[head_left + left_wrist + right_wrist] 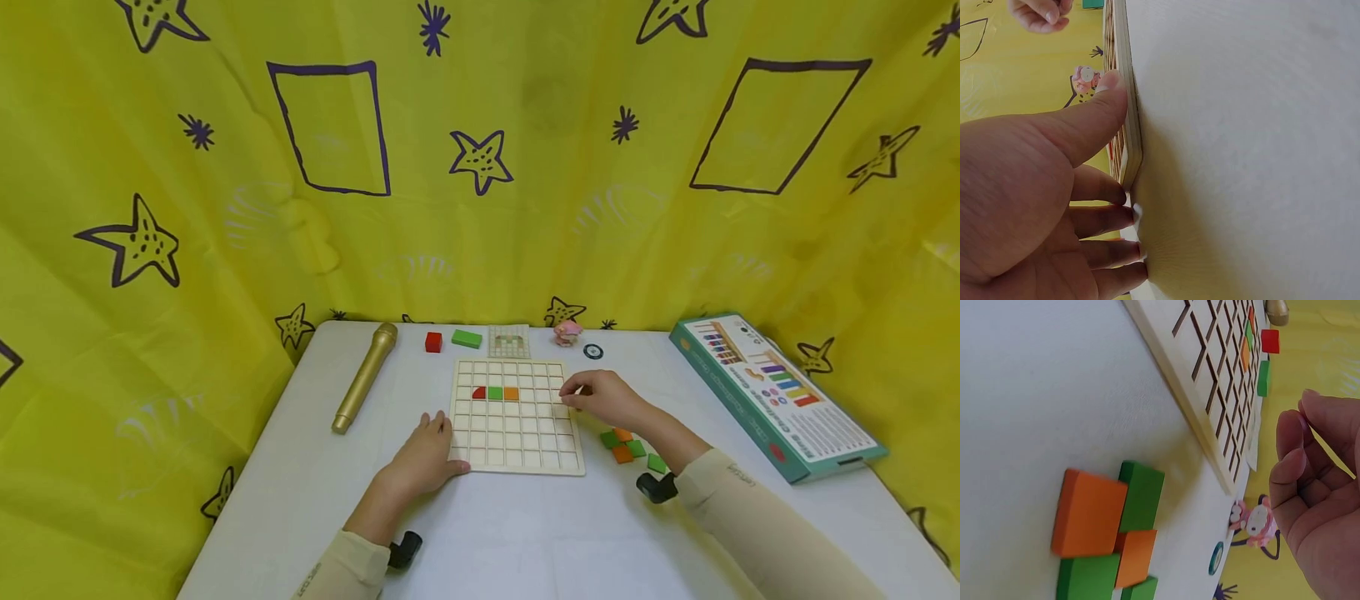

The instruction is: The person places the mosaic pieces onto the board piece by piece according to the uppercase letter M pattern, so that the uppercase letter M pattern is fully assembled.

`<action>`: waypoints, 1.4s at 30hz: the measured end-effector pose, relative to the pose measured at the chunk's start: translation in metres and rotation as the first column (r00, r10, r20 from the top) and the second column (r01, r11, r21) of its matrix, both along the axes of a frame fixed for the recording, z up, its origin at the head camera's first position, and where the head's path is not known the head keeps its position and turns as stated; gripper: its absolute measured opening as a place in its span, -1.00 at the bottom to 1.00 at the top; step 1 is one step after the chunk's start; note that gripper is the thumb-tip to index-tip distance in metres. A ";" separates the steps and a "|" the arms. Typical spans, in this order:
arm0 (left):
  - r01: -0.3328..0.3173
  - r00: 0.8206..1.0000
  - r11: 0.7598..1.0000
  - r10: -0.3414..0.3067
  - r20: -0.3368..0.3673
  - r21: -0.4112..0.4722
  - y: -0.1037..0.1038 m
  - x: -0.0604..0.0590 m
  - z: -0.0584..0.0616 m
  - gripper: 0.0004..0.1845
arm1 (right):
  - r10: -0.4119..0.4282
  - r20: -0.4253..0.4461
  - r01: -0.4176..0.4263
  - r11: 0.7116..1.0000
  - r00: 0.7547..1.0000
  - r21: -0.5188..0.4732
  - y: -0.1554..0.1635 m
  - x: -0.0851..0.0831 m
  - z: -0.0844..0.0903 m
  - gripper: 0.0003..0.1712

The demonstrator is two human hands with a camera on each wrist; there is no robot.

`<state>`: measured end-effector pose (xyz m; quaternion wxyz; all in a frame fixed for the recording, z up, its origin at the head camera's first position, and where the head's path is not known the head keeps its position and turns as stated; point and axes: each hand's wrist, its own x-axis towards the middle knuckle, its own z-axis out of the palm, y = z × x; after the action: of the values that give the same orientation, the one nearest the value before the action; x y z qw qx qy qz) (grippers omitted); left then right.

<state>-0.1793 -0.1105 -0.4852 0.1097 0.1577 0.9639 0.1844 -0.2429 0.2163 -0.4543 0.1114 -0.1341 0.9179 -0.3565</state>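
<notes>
A wooden grid board lies flat on the white table. In one of its upper rows sit a red tile with a rounded corner, a green tile and an orange tile, side by side. My left hand rests at the board's near left corner, thumb against the front edge, fingertips down on the table by the left side. Over the right edge hovers my right hand, fingers loosely bent, with nothing visible between them. Several loose orange and green tiles lie right of the board.
Left of the board lies a gold microphone. Behind it are a red block, a green block, a small patterned grid card, a pink figurine and a round disc. A game box stands at the right.
</notes>
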 end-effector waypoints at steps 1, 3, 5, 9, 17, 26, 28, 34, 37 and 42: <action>0.000 1.000 1.000 0.000 0.000 0.001 0.000 0.000 0.000 -0.08 | -0.004 0.000 0.004 1.000 1.000 0.000 0.003 0.002 0.002 -0.83; 0.000 1.000 1.000 0.000 0.003 0.004 0.000 0.000 0.001 -0.07 | -0.011 0.000 0.011 1.000 1.000 0.000 0.008 0.005 0.003 -0.83; -0.001 1.000 1.000 0.001 0.004 0.005 0.000 0.000 0.001 -0.07 | -0.017 0.002 0.017 1.000 1.000 0.008 0.015 0.009 0.004 -0.83; -0.002 1.000 1.000 0.002 0.000 0.000 0.000 0.000 0.001 -0.07 | -0.041 0.014 0.040 0.999 0.999 0.026 0.027 0.018 0.003 -0.83; 0.003 1.000 1.000 -0.003 -0.008 -0.009 -0.001 -0.001 -0.001 -0.07 | -0.073 0.020 0.072 0.997 0.997 0.029 0.050 0.032 0.004 -0.80; 0.006 1.000 1.000 -0.006 -0.005 -0.008 0.000 -0.001 -0.001 -0.07 | -0.105 0.016 0.104 0.994 0.994 0.037 0.070 0.048 0.001 -0.84; 0.009 1.000 1.000 -0.009 -0.010 -0.015 0.000 -0.001 -0.001 -0.08 | -0.108 0.000 0.108 0.993 0.994 0.044 0.075 0.051 0.002 -0.85; 0.017 1.000 1.000 -0.017 -0.011 -0.021 -0.001 -0.001 -0.001 -0.08 | -0.111 0.010 0.111 0.992 0.994 0.052 0.086 0.057 -0.003 -0.84; 0.019 1.000 1.000 -0.020 -0.010 -0.018 -0.001 -0.001 0.000 -0.08 | -0.116 0.027 0.115 0.992 0.993 0.047 0.090 0.061 -0.006 -0.81; 0.013 1.000 1.000 -0.013 -0.005 -0.019 0.000 0.000 0.001 -0.09 | -0.111 0.058 0.110 0.994 0.992 0.025 0.096 0.068 -0.009 -0.81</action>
<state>-0.1795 -0.1101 -0.4845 0.1101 0.1632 0.9649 0.1741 -0.1749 0.3126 -0.4637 0.1202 -0.0711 0.9240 -0.3561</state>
